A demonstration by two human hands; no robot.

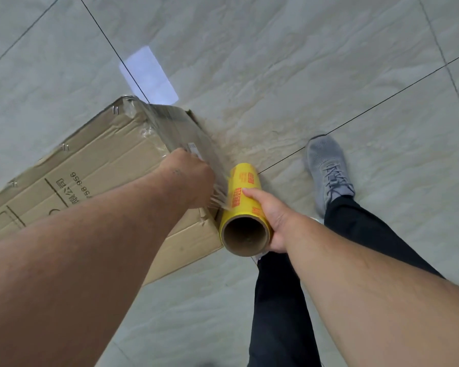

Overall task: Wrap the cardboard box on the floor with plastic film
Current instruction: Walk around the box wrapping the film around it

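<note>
Box [96,181] lies on the floor [276,62]; film [186,133] covers only its far end, the rest bare. Left hand [188,176] presses film onto the box edge. Right hand [272,218] grips the roll [243,197] beside the box

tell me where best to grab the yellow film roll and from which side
Probably round the barrel near its open core end, coming from the side away from the cardboard box, as the right hand does on the film roll now. Film leaves the box-facing side under the left hand, so that side should stay free.
</note>
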